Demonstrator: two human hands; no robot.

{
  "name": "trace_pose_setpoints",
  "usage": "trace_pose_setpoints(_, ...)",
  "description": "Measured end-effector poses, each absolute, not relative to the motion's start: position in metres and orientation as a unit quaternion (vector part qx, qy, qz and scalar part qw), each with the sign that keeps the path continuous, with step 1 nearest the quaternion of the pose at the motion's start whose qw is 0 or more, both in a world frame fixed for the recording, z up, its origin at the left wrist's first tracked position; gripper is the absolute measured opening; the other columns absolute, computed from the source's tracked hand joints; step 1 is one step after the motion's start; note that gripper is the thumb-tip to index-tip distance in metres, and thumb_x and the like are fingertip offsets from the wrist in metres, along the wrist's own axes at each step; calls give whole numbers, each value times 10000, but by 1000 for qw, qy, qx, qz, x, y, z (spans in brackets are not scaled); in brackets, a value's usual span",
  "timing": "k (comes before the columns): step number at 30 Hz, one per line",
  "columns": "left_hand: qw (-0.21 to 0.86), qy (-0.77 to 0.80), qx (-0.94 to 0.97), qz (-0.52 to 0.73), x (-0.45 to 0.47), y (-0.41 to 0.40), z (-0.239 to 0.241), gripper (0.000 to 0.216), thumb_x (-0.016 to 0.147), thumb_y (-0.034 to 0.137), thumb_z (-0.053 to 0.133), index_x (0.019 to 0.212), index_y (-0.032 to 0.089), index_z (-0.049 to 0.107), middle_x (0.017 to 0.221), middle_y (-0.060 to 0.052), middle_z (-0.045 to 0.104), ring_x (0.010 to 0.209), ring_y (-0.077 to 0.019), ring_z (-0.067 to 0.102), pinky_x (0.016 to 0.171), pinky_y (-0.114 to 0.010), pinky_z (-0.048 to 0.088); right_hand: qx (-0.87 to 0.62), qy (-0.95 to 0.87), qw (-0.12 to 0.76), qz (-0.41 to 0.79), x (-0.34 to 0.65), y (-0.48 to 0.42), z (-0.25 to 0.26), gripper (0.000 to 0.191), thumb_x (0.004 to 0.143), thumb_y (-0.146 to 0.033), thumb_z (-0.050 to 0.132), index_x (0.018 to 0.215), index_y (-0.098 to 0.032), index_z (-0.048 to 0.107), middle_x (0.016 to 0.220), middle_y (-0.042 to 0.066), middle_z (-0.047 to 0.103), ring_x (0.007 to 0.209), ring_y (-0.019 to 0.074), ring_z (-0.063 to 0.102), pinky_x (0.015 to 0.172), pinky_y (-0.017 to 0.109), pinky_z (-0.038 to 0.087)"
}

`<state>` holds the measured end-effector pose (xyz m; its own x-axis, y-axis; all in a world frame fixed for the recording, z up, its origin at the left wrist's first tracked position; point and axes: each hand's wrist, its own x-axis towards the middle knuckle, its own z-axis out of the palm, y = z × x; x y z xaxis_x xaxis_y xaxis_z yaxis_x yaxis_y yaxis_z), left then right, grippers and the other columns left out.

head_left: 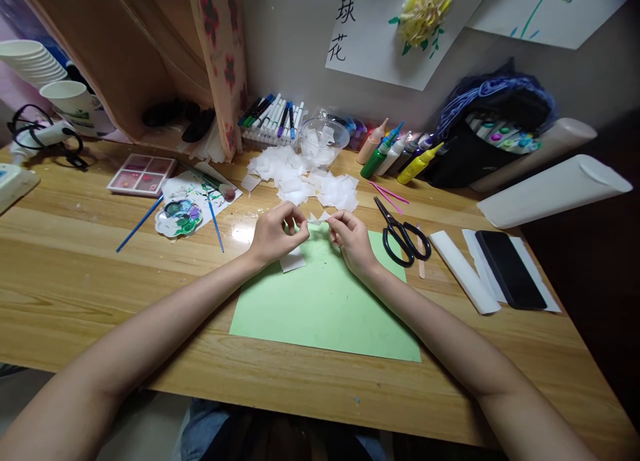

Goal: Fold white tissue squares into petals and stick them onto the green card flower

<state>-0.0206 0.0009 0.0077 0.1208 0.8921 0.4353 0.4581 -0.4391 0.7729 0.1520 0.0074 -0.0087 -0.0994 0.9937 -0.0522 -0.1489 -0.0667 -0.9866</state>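
Note:
Between my two hands is a small piece of white tissue paper [319, 218], pinched at its ends over the far edge of a green sheet of paper [325, 314]. My left hand [278, 233] grips one end with thumb and forefinger. On the other end, the fingertips of my right hand [351, 240] are closed. A white paper square [293, 260] lies on the green sheet, partly under my left hand. Just beyond my hands are loose piles of white tissue squares [295, 174], and a clear plastic bowl [324, 144] holds more of them.
Black-handled scissors [397, 231] and a wooden stick [421, 254] lie to the right, near a black phone [510, 269]. Paint bottles [395, 154] and markers [275, 118] stand at the back. Leftward are a paint palette [179, 218], brushes and a cardboard box [220, 68].

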Motion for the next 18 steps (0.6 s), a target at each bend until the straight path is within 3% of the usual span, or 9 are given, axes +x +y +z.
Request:
trace_pose_setpoints(13,250,536,661,462,-23,3,6,72,738,220,592,691,168,577,647,18,598,543,-80,505,529,-197,393,-472,-471,537,517,158,17,-8,205,736,-347,662,718,-183,540,543,-64,470,435,55,386,398,190,264)
trace_pose_setpoints(18,396,586,501,499,-29,16,-5,202,790,333,568,875,153,600,798,-35,676,539,-106,598,512,-215,445,-474,-467,542,514,165,33,-9,252,744,-395,649,845,-181,562,812,30,647,537,84,521,471,221,416)
